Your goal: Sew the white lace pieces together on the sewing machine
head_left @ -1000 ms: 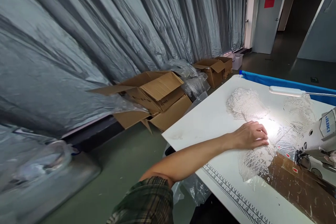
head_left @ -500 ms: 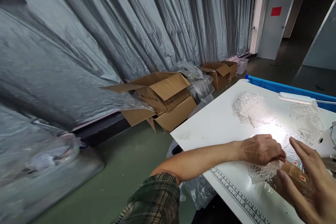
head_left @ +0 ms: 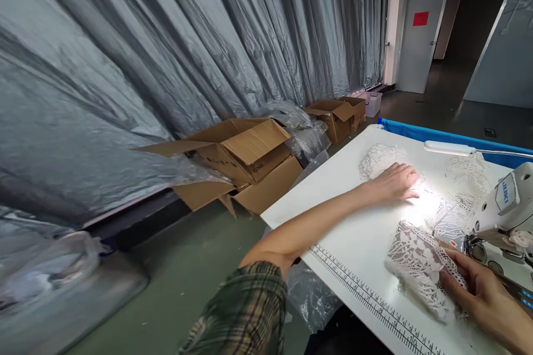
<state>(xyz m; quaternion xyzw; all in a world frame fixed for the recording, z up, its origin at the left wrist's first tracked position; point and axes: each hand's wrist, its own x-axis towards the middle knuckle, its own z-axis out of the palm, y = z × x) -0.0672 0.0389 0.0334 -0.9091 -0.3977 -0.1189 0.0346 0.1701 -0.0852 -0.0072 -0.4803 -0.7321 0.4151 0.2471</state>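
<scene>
My right hand has its thumb and fingers closed on the edge of a white lace piece, which lies flat near the table's front edge. My left hand reaches across the table to a pile of white lace. Its fingers are stretched out over the near side of the pile, and nothing shows in its grasp. Right of the held piece stands a white sewing machine. More lace lies by its needle area, partly hidden.
A ruler scale runs along the white table's front edge. Another lace heap lies at the back right, near a white lamp. Open cardboard boxes and plastic bags stand on the floor beyond the table.
My left hand has left the machine side and moved up and away to the lace pile. My right hand has lowered and gripped the lace piece, which now lies spread out.
</scene>
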